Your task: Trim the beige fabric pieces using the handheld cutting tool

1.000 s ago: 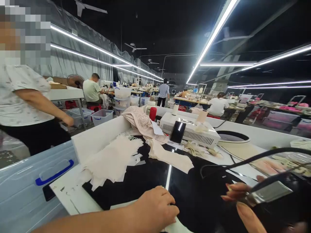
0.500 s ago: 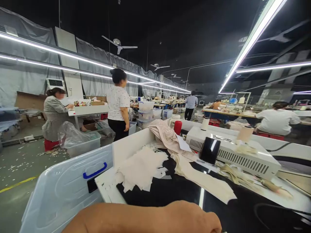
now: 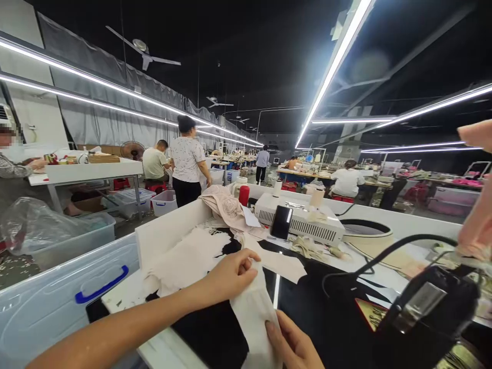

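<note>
A strip of cream fabric [image 3: 257,302] hangs between my two hands over the black tabletop. My left hand [image 3: 236,274] pinches its upper end, thumb against curled fingers. Lower down, my right hand [image 3: 294,341] grips the strip's right edge between thumb and fingers. Just left of them lies a spread pile of cream pieces [image 3: 184,256]. Another cream piece [image 3: 282,260] rests flat on the black surface beyond my left hand.
A phone [image 3: 282,222] leans on a white slotted box [image 3: 303,218]. Nearby are a red thread cone [image 3: 244,196] and bunched pink fabric [image 3: 223,205]. A dark machine with a cable [image 3: 434,302] stands right; a lidded bin [image 3: 49,307] is left. Several people are farther off.
The view has swung right. My left hand has come up from the bottom edge, my right hand has come into view, and both now hold the cream strip.
</note>
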The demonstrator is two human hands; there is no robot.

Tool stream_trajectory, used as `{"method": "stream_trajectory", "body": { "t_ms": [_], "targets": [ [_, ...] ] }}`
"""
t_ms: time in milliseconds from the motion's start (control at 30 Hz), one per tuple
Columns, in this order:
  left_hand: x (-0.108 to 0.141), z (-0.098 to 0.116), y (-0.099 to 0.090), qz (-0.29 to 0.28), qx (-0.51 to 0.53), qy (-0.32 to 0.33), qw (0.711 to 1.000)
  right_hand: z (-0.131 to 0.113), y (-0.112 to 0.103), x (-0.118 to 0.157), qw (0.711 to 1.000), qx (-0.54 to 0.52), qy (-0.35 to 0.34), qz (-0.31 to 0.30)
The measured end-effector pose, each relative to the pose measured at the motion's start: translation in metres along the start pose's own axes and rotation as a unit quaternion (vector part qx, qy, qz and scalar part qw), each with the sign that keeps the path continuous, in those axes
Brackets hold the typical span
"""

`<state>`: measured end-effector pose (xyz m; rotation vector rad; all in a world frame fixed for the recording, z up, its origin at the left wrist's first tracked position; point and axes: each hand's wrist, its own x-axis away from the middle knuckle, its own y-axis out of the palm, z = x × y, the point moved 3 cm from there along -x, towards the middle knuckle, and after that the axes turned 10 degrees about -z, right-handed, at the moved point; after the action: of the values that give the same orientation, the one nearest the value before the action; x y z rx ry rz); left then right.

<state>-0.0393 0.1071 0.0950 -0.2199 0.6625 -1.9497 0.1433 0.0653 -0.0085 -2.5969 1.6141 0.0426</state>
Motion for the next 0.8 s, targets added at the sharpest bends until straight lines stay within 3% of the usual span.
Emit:
{"method": "stream_trajectory", "body": {
  "t_ms": [100,233,367,600,800],
  "targets": [
    [0.001,-0.024,-0.014,0.031,-0.001,-0.028,0.999,-0.005,-0.016,-0.014,0.997,0.071,0.006,0.004],
    [0.000,-0.048,-0.025,0.065,-0.009,-0.054,0.996,0.004,-0.030,-0.033,0.990,0.121,0.013,0.076],
    [-0.016,-0.064,-0.032,0.096,-0.021,-0.066,0.993,0.011,-0.045,-0.049,0.979,0.146,0.014,0.142],
    [-0.087,-0.071,-0.040,0.118,-0.067,-0.073,0.988,-0.002,-0.099,-0.066,0.951,0.186,0.018,0.245],
    [-0.144,-0.083,-0.035,0.104,-0.120,-0.095,0.983,-0.001,-0.146,-0.096,0.936,0.216,0.024,0.278]
  ]
}}
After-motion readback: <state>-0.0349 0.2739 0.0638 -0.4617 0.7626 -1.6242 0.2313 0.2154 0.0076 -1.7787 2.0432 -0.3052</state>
